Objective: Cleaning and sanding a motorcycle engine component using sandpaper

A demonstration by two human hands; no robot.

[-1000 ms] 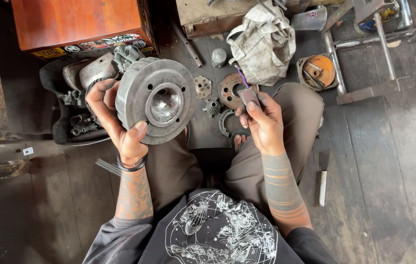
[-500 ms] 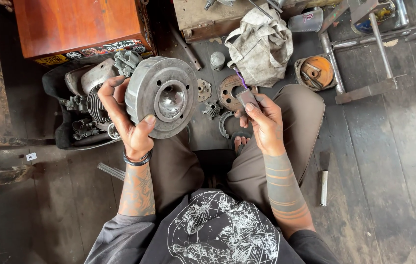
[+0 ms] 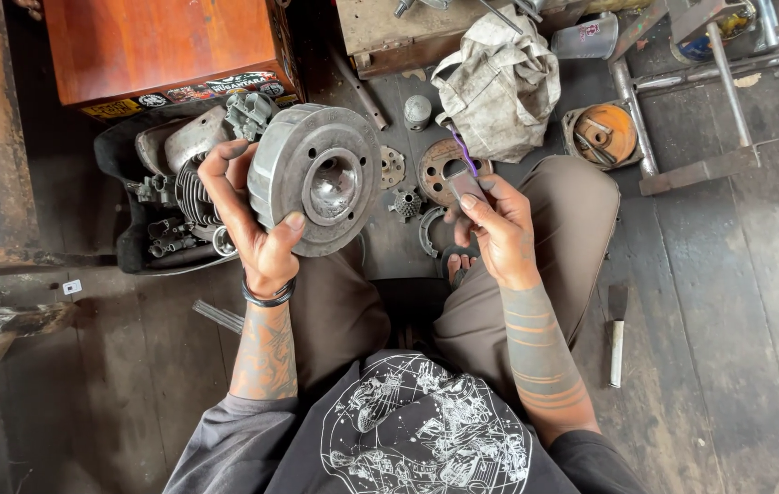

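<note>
Head view, left to right: engine on floor; left hand clasping round metal cylinder by its rim, raised above lap; right hand pinching small purple-handled tool; bare floorboards right.

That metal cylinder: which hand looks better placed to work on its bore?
Probably the right hand: it holds a small purple-handled tool beside the cylinder, while the left hand is busy gripping it.
</note>
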